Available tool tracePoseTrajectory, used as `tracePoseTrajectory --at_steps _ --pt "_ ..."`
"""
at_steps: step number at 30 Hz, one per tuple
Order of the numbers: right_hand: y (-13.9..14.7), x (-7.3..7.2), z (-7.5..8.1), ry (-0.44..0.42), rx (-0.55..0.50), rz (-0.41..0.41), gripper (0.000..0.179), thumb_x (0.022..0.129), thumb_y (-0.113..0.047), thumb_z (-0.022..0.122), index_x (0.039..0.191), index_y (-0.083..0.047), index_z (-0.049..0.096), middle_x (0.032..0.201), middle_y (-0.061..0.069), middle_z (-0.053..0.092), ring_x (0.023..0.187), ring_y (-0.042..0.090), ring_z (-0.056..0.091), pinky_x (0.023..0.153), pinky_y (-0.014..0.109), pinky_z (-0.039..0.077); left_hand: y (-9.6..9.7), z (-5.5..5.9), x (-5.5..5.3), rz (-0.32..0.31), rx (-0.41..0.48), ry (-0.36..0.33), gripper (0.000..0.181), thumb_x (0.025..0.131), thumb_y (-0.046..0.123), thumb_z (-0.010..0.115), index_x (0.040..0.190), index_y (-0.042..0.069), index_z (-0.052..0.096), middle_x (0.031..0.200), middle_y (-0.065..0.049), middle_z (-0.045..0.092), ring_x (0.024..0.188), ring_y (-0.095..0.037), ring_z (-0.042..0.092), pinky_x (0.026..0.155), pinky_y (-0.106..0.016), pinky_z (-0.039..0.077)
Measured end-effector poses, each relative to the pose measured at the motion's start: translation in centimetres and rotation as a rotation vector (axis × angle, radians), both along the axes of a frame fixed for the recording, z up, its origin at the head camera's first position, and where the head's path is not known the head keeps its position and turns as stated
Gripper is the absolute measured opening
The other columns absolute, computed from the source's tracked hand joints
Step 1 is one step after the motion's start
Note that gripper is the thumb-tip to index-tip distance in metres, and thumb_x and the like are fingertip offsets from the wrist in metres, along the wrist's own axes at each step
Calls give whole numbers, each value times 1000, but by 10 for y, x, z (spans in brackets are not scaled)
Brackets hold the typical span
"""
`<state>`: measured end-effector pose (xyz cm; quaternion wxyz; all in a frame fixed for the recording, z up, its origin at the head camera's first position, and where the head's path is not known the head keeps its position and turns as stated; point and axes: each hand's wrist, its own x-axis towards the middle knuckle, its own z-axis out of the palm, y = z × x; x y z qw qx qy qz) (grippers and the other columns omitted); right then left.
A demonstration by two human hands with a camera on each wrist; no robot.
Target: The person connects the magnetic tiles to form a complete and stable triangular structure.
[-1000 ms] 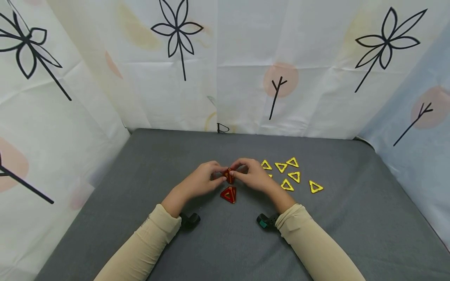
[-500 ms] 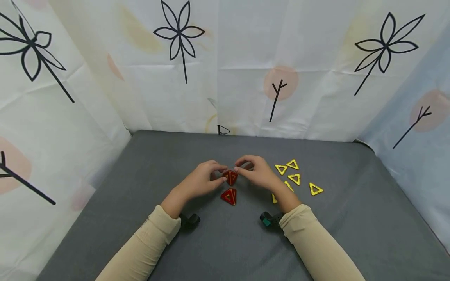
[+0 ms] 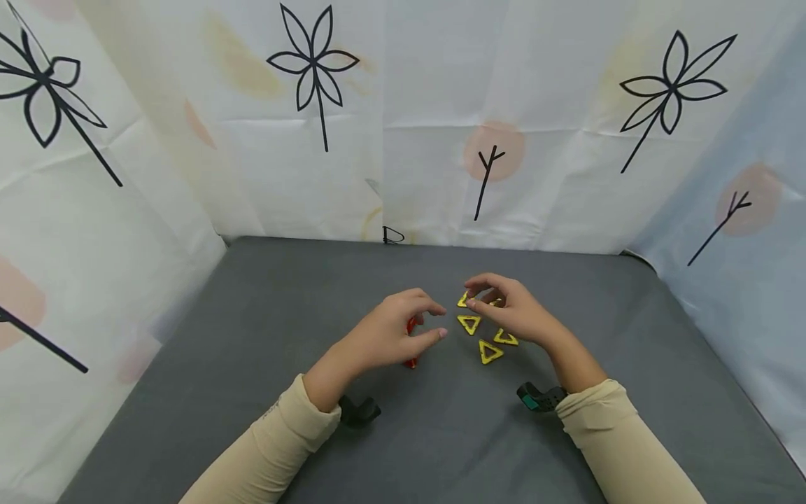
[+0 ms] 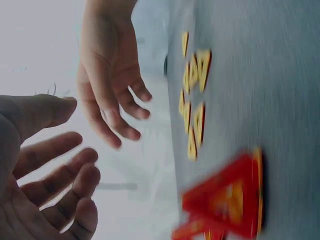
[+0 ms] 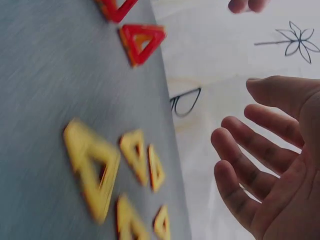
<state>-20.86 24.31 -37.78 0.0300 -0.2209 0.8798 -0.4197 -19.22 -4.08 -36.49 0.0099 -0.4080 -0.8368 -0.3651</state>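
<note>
Beige-cuffed left hand (image 3: 398,334): holds nothing, fingers apart, near the red triangular pieces (image 4: 207,197), partly hiding them in the head view. Right hand (image 3: 511,309): also holds nothing, fingers loosely bent, right of the red triangular pieces, near several yellow triangles (image 5: 82,167). Grey table (image 3: 283,294): sits beneath the red triangular pieces. White patterned curtain (image 3: 428,77): hangs behind them.

Table (image 3: 283,287): grey, cloth-like surface.
Red pieces (image 4: 209,195): two, triangular-faced, standing tilted, one at the other's 12 o'clock in the head view.
Yellow triangles (image 3: 482,353): several, lying flat between the red pieces' 2 and 3 o'clock.
</note>
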Motion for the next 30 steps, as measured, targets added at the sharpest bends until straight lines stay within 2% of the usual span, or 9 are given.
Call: tracePoseTrajectory --at_steps 4,10,12,15,17,22,26,30 --pt "22 11 -11 -23 34 15 35 106 -15 66 139 -1 64 135 23 66 111 33 71 85 38 59 24 -6 7 -15 -23 0 28 99 26 78 124 14 75 120 1 72 99 -14 64 84 -30 56" --pt "49 24 -26 -44 44 26 34 104 -5 67 137 5 64 132 27 68 100 29 73 77 29 59 62 -26 6 -55 -83 -78 30 98 28 78 122 11 76 119 -3 74 96 -16 68 82 -21 54" --pt "55 25 -30 -44 44 30 33 103 -2 66 135 5 65 130 27 69 96 24 72 75 29 58 73 -34 4 -45 -113 -108 30 98 29 79 122 11 77 118 -3 74 97 -15 68 82 -20 55" --pt "60 23 -34 -39 50 50 31 102 0 67 133 4 66 129 26 70 90 16 69 72 30 56 86 -43 1 7 -165 -130 32 97 30 79 123 12 77 118 -2 74 100 -15 68 85 -24 56" --pt "61 22 -35 -43 55 65 32 101 2 68 132 3 67 129 25 70 88 12 67 71 30 55 93 -50 -2 40 -198 -121 34 97 31 79 125 11 76 120 -2 73 105 -14 68 89 -26 57" --pt "63 19 -37 -50 89 76 32 99 3 70 131 1 70 126 20 72 86 10 65 68 30 52 105 -60 -1 104 -319 -64 41 97 38 79 129 14 73 122 -2 71 103 -14 66 89 -28 56" --pt "66 18 -37 -10 104 71 32 97 5 71 128 -1 72 123 19 73 85 10 65 68 30 52 108 -59 3 128 -404 -3 44 96 40 80 132 17 73 125 -3 69 109 -19 65 93 -32 56" --pt "69 19 -39 -3 104 68 34 96 7 72 128 -1 71 124 20 71 83 10 64 66 30 52 109 -55 4 114 -424 19 38 96 36 80 129 17 75 126 -5 69 108 -23 65 93 -34 57"
